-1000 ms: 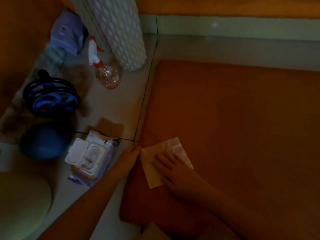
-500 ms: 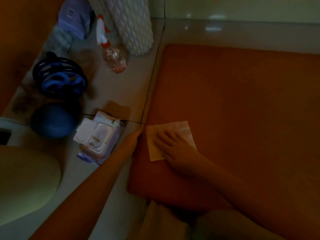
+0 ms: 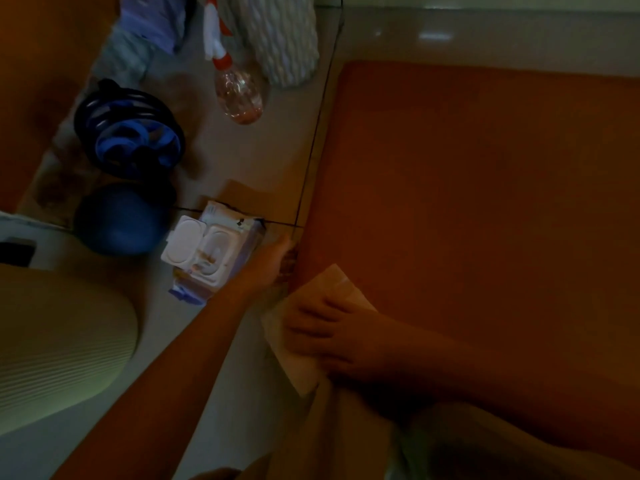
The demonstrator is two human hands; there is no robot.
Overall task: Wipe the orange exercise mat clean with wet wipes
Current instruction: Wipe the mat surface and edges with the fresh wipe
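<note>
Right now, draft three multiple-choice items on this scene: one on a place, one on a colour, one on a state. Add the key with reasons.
1. Where is the white square wet wipe?
A) at the left edge of the orange exercise mat, under the right hand
B) at the mat's far right
C) crumpled on the floor tiles

2. What colour is the round ball beside the plastic wet wipes pack?
A) red
B) dark blue
C) yellow

3. The pack's white flip lid is:
A) open
B) shut
C) missing

Key: 1 A, flat fingers press the wipe down at that edge. 2 B, the ball looks dark blue next to the pack. 3 A, the lid lies folded back to the left of the opening.
</note>
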